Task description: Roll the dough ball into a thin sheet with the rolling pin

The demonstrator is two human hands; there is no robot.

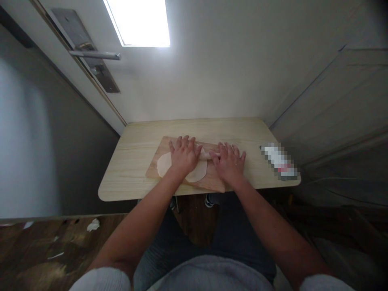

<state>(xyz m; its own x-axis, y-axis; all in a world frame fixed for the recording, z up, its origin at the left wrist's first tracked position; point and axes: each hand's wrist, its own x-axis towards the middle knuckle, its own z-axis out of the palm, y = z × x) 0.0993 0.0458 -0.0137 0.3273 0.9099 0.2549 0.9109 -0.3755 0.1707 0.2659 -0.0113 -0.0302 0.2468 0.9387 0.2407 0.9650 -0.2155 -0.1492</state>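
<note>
Dough (197,172) lies as a flat sheet on the wooden board (214,182), partly hidden by the left arm. Over the board, both the left hand (185,155) and right hand (230,161) rest palm-down on a rolling pin (207,155), fingers outstretched, unclenched. Beneath the board is a table (127,161); right of the board, a pixelated object (279,161).

Light wood-grain table (127,161), rounded corners. Wooden board (213,178) lying askew on it; pixelated item (280,162) right of board, apart.
</note>
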